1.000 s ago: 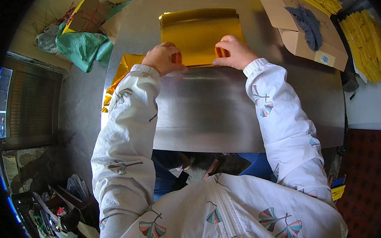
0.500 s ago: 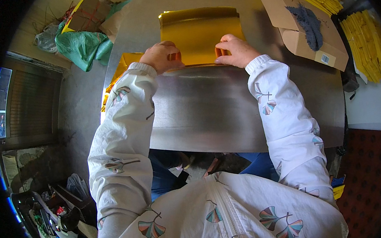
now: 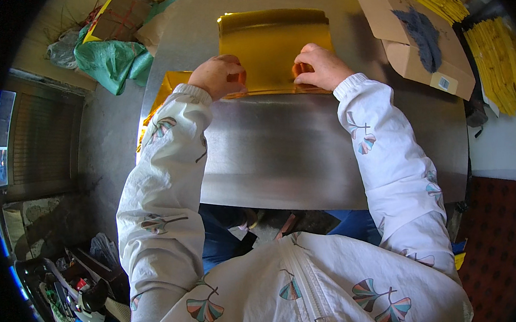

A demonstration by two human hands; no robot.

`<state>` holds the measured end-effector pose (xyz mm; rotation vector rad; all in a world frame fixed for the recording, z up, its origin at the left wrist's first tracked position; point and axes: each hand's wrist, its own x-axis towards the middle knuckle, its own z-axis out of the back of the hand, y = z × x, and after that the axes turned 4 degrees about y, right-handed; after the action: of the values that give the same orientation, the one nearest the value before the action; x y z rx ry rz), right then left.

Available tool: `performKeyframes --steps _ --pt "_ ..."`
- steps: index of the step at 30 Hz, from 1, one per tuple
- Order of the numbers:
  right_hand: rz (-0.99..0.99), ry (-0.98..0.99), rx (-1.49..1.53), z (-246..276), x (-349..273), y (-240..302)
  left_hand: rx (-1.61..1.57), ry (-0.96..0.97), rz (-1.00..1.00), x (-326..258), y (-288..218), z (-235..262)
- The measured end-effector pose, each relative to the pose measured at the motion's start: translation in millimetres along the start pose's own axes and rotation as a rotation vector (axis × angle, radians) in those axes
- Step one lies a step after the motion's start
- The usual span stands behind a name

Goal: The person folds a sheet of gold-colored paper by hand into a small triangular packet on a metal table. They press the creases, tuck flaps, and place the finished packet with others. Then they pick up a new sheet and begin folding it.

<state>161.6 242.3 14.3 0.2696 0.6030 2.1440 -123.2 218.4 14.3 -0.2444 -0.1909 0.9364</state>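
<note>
A stack of shiny gold foil sheets [image 3: 275,49] lies on the metal table in front of me, its far edge slightly uneven. My left hand [image 3: 220,78] grips the near left corner, fingers curled with the thumb toward the near edge. At the near right corner, my right hand [image 3: 321,68] pinches the foil between thumb and curled fingers. Orange reflections show on the fingers of both hands. How many sheets they hold cannot be made out. More gold foil [image 3: 169,92] lies at the table's left edge, partly behind my left forearm.
An open cardboard box [image 3: 394,50] with a dark grey cloth [image 3: 420,39] on it sits at the right. Beyond it are bundles of yellow folded paper [image 3: 499,63]. A green plastic bag [image 3: 110,63] lies beyond the table's left side. The metal table [image 3: 281,153] has a curved-looking near edge.
Both hands keep hold of the foil's near corners. The foil's near edge sits slightly closer to me in the picture, and the whole view has shifted a little.
</note>
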Motion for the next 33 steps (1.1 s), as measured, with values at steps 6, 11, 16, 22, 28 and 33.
performKeyframes --steps 6,11,16,22,28,33 --pt "0.114 -0.062 0.008 -4.6 3.9 -12.2 -0.029 0.083 0.020 2.0 -3.5 11.5" --pt "0.135 -0.089 0.007 -8.4 3.2 -15.8 0.028 0.276 0.190 4.9 -16.0 22.2" --pt "0.111 -0.102 -0.007 -8.4 4.8 -15.9 0.062 0.266 0.215 5.0 -22.1 25.5" --pt "0.066 -0.105 0.025 -9.3 4.0 -14.4 -0.016 0.281 0.195 3.4 -18.8 27.3" --pt "0.113 -0.127 -0.067 -10.1 6.4 -13.7 -0.064 0.307 0.202 4.1 -19.6 30.1" --pt "0.081 -0.120 -0.077 -12.1 8.6 -14.3 -0.108 0.303 0.219 1.4 -18.2 28.7"
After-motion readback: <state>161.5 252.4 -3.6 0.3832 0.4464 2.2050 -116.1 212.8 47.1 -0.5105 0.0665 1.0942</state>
